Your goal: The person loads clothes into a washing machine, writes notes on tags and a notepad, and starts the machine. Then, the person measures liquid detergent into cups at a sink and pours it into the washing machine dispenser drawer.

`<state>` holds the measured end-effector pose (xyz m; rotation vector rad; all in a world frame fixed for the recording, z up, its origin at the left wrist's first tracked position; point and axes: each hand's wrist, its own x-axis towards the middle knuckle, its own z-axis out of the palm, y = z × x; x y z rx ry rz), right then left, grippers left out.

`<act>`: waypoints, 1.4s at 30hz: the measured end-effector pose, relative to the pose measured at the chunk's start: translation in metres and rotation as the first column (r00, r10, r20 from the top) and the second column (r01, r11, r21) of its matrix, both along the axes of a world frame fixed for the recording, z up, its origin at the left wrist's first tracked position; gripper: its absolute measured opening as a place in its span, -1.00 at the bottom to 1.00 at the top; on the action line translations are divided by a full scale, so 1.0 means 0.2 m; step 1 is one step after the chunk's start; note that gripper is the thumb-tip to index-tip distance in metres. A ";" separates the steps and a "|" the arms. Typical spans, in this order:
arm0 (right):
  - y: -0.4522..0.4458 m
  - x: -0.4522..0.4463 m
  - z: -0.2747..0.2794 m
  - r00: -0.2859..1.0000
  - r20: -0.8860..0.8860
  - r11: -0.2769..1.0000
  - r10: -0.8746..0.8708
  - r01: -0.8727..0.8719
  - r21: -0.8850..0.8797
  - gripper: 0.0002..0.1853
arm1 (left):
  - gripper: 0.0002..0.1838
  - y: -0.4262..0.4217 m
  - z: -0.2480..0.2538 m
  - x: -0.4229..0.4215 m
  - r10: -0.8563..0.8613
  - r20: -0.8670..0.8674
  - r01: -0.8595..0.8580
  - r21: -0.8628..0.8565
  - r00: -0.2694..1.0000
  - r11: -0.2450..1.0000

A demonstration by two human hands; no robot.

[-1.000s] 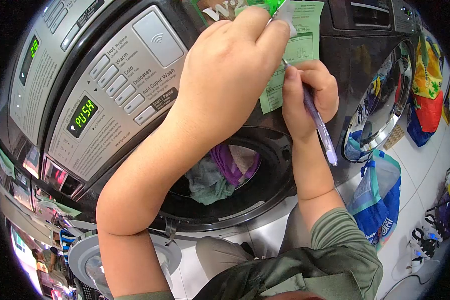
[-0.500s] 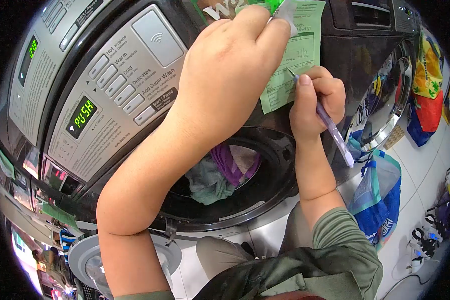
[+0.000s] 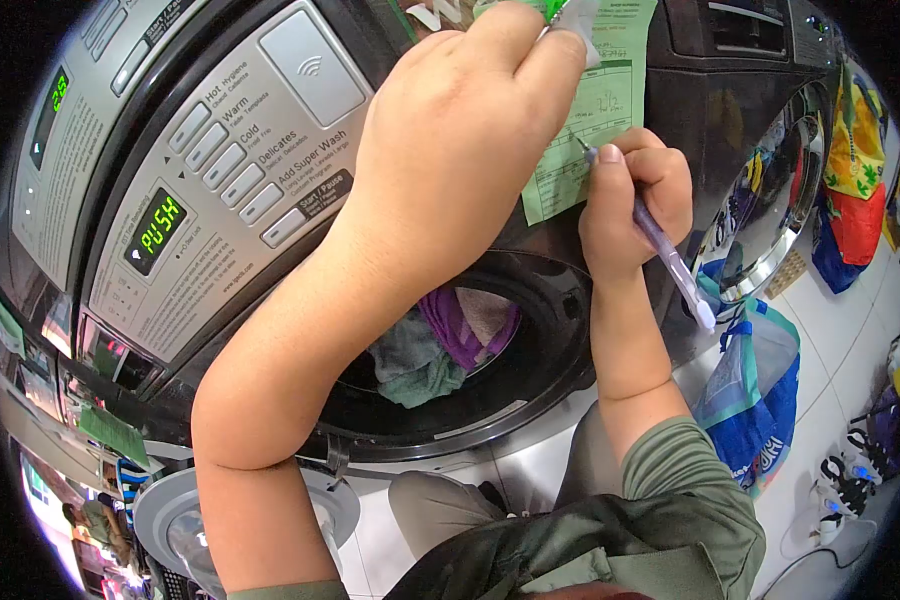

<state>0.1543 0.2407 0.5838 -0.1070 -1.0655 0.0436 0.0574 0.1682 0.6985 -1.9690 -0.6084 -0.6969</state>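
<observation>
My right hand (image 3: 638, 205) grips a pale purple pen (image 3: 675, 268), its tip touching or just above a green printed slip (image 3: 610, 105) with handwriting on it. The slip lies against the dark front of a washing machine. Further up, my left hand (image 3: 470, 140) is closed at the slip's upper left edge, with a green-and-white piece of plastic (image 3: 582, 35) sticking out by its fingers; what it is I cannot make out. Below my left wrist, grey-green and purple laundry (image 3: 420, 355) sits inside the machine's open drum.
Left of my arm is the machine's control panel (image 3: 235, 170), its display (image 3: 157, 230) reading PUSH. The opened round door (image 3: 160, 510) hangs at lower left. To the right are another machine's door (image 3: 715, 250), a blue bag (image 3: 750, 400) and shoes (image 3: 845, 490) on the tiled floor.
The pen and both hands keep nearly the same place, with only a slight shift of the view. Both hands still hold what they held.
</observation>
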 end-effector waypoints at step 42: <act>-0.66 -0.20 -0.97 0.245 0.614 0.534 0.750 0.323 -0.781 -0.72 | -0.81 -0.90 -1.54 -0.85 0.821 0.061 -0.341 -0.890 0.567 0.301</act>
